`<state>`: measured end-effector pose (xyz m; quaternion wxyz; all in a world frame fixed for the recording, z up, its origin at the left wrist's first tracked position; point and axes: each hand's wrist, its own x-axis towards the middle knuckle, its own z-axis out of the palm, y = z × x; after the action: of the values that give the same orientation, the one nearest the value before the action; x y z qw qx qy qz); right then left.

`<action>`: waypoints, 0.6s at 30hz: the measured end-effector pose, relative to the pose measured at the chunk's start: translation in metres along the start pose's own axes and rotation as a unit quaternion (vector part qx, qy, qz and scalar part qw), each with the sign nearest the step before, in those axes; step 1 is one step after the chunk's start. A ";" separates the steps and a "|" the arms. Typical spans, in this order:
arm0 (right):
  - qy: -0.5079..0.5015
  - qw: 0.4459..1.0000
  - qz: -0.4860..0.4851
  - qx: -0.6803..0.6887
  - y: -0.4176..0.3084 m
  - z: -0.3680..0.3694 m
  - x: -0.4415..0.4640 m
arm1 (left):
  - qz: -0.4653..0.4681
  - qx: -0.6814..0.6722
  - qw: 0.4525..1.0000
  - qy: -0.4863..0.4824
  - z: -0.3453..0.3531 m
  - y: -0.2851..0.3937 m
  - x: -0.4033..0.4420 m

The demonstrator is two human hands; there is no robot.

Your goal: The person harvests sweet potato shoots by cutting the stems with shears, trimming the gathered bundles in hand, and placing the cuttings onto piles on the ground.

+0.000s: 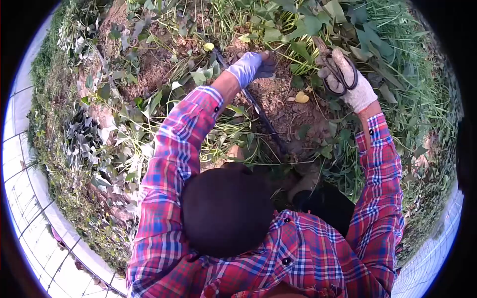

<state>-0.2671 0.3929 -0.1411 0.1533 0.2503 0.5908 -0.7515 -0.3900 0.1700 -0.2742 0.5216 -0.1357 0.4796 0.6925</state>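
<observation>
My left hand (253, 68), in a pale glove with a grey palm side, hovers over the brown soil (276, 94) beside a black hose (263, 116). Its fingers are curled together; whatever they hold is hidden. At the upper right, my right hand (350, 84) wears a dirty white glove and is closed on scissors (334, 85) with dark looped handles. The scissors' blades cannot be made out. Green leafy vines (315, 25) lie just above and around this hand. A yellow leaf (301, 97) rests on the soil between the hands.
Cut or wilted vines and pale leaves (134, 159) cover the ground at the left. Tall grass (422, 64) grows at the right. A dark round object (227, 212) blocks part of the lower middle view. White sheeting with a grid (30, 198) borders the left.
</observation>
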 end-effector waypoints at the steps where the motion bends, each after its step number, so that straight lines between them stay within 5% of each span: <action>1: 0.008 1.000 0.012 0.000 -0.002 0.000 0.000 | 0.001 0.055 0.997 0.061 -0.004 -0.009 0.057; 2: 0.016 1.000 0.023 0.000 -0.004 0.003 -0.004 | 0.004 0.112 0.986 0.122 -0.006 -0.012 0.093; 3: 0.009 0.999 0.030 -0.017 -0.009 0.008 -0.012 | 0.105 0.102 0.978 0.151 0.027 0.011 0.047; 5: 0.004 0.999 0.040 -0.024 -0.009 0.007 -0.012 | 0.070 -0.196 0.974 0.085 0.023 0.040 0.061; 8: -0.044 0.998 -0.007 -0.040 -0.013 0.014 -0.023 | 0.168 -0.258 0.951 0.006 -0.017 0.117 0.033; 9: -0.105 0.994 -0.004 -0.037 -0.015 0.012 -0.023 | 0.232 -0.252 0.938 -0.050 -0.052 0.139 0.029; 10: -0.162 0.984 -0.015 -0.070 -0.022 0.016 -0.023 | 0.158 -0.285 0.896 -0.300 -0.102 0.171 0.036; 11: -0.218 0.970 -0.026 -0.103 -0.028 0.024 -0.024 | 0.138 -0.163 0.970 -0.116 -0.127 0.176 0.015; 12: -0.218 0.967 -0.061 -0.119 -0.028 0.037 -0.022 | 0.158 -0.059 0.984 0.058 -0.114 0.168 -0.014; 13: -0.230 0.964 -0.025 -0.134 -0.031 0.048 -0.019 | 0.328 0.205 0.909 0.157 -0.125 0.159 -0.016; 15: -0.276 0.950 -0.032 -0.144 -0.027 0.062 -0.004 | 0.122 0.261 0.944 0.163 -0.126 0.155 -0.030; 18: -0.243 0.963 0.029 -0.115 -0.013 0.079 0.040 | 0.182 0.350 0.900 0.188 -0.157 0.141 -0.011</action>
<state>-0.3222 0.3224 -0.1385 0.3414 0.0575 0.6106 -0.7122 -0.5553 0.0377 -0.2721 0.3010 0.0174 0.7961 0.5247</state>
